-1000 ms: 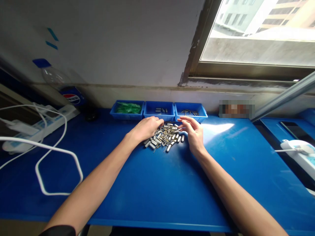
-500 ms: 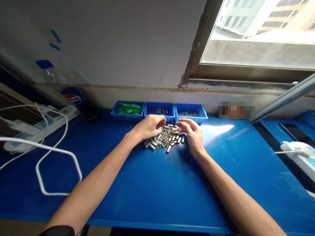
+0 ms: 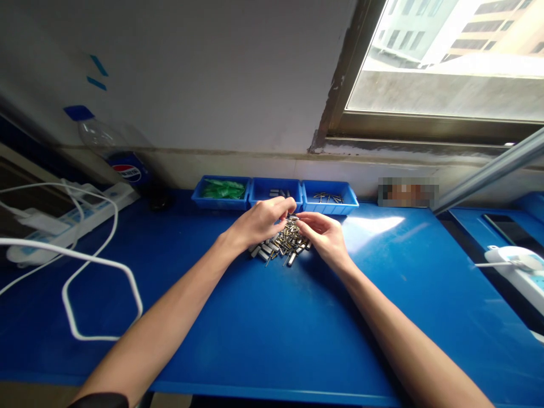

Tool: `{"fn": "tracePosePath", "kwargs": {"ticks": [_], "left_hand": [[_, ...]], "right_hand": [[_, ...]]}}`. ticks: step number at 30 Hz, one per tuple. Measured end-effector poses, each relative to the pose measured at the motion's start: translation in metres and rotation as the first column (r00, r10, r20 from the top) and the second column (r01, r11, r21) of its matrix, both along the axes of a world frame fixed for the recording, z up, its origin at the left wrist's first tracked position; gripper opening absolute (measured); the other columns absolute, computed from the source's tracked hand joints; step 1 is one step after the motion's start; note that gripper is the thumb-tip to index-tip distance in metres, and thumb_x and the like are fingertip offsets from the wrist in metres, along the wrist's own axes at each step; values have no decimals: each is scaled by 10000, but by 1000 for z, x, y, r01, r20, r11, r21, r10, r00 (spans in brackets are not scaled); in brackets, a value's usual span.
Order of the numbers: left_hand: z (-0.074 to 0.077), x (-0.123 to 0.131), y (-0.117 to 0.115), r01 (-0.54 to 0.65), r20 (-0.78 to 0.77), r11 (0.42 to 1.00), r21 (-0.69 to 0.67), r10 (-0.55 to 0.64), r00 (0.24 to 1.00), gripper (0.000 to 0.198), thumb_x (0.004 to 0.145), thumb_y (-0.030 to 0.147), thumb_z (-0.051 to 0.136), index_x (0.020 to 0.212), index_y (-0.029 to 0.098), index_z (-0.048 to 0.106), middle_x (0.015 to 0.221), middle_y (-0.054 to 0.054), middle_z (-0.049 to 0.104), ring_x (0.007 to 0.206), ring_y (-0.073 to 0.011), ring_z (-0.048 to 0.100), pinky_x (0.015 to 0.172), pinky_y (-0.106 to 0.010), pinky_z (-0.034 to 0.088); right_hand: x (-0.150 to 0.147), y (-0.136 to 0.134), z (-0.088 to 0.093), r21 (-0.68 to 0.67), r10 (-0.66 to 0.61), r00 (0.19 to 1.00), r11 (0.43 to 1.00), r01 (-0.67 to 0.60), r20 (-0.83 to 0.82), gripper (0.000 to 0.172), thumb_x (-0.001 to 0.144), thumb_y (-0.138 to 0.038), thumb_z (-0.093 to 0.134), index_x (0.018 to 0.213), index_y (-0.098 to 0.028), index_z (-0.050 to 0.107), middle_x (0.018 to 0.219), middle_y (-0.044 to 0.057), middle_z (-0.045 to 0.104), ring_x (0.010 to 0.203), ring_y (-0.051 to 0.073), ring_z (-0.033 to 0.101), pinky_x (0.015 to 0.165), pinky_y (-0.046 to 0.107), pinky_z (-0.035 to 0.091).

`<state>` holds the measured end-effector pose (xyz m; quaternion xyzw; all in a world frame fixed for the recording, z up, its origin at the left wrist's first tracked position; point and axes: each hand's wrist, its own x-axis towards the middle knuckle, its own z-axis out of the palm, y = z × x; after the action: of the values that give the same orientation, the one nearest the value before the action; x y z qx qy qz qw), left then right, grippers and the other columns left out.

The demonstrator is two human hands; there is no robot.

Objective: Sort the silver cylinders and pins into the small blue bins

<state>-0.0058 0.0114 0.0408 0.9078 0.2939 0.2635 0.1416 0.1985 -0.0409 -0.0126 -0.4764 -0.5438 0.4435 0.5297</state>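
Observation:
A heap of small metal parts (image 3: pixel 285 242), thin pins mixed with short silver blocks, lies on the blue table between my hands. My left hand (image 3: pixel 266 220) is over the heap's left side, its fingers curled in and closed; what is in them is too small to make out. Over the right side, my right hand (image 3: pixel 325 233) has thumb and fingers brought together in a pinch, close to the left fingertips. Any part between those fingers is hidden. Behind the hands, the middle blue bin (image 3: pixel 259 182) holds several grey blocks.
The left bin (image 3: pixel 198 191) contains green material; the right bin (image 3: pixel 351 194) has thin dark pins. A cola bottle (image 3: pixel 130 168) and a white power strip (image 3: pixel 123 195) stand at left, with a looping white cable (image 3: pixel 68 306). Another power strip (image 3: pixel 514 266) and a phone (image 3: pixel 512 229) lie at right.
My right hand has moved left over the heap, its fingers drawing closer together. My left hand has shifted slightly right, so the fingertips of both hands are nearer each other.

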Motion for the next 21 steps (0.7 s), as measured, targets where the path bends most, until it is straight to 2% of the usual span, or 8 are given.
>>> {"fn": "tracePosePath", "kwargs": {"ticks": [2, 6, 12, 14, 17, 21], "left_hand": [[2, 1, -2, -1, -31, 1000, -3, 1, 1000, 164, 906, 47, 547, 981, 191, 565, 894, -17, 639, 808, -149, 630, 742, -245, 480], [2, 2, -3, -24, -98, 1000, 2, 24, 995, 159, 917, 49, 559, 983, 193, 577, 926, -28, 663, 829, -160, 645, 725, -243, 469], [-1, 3, -4, -25, -98, 1000, 1, 25, 995, 149, 930, 72, 587, 1021, 188, 607, 997, -47, 689, 844, -163, 658, 737, -252, 484], [-1, 1, -2, -51, -80, 999, -10, 50, 996, 126, 935, 113, 616, 1037, 186, 629, 1009, -52, 697, 845, -168, 664, 759, -262, 505], [-3, -5, 2, -91, -112, 995, -49, 85, 990, 144, 931, 170, 660, 1071, 189, 685, 1004, -52, 726, 869, -184, 687, 789, -278, 527], [-11, -14, 10, -150, -240, 983, -103, 122, 963, 137, 941, 204, 647, 999, 183, 770, 1002, -72, 765, 860, -200, 714, 776, -287, 537]], "right_hand": [[0, -1, 0, -6, 27, 1000, 1000, -27, -10, 317, 823, -477, 824, 1005, -218, 813, 947, 64, 822, 802, 227, 760, 768, 374, 627], [-2, -2, 2, -19, 74, 997, 997, -75, -33, 335, 809, -466, 837, 1048, -232, 812, 941, 51, 826, 800, 226, 767, 760, 373, 637], [-3, -2, 5, -24, 52, 998, 998, -53, -39, 271, 805, -453, 839, 966, -235, 824, 923, 52, 830, 811, 244, 783, 796, 400, 643], [-2, -2, 6, -7, -1, 1000, 1000, 1, -23, 262, 803, -450, 836, 956, -238, 819, 917, 53, 827, 810, 248, 780, 802, 412, 645], [0, 0, 6, 57, -162, 986, 985, 164, -29, 249, 818, -435, 816, 971, -238, 808, 934, 59, 823, 850, 253, 779, 858, 439, 645], [5, 4, 4, 112, -355, 931, 925, 363, -86, 308, 858, -390, 758, 1120, -230, 776, 1162, 97, 799, 990, 264, 779, 978, 480, 615]]}}
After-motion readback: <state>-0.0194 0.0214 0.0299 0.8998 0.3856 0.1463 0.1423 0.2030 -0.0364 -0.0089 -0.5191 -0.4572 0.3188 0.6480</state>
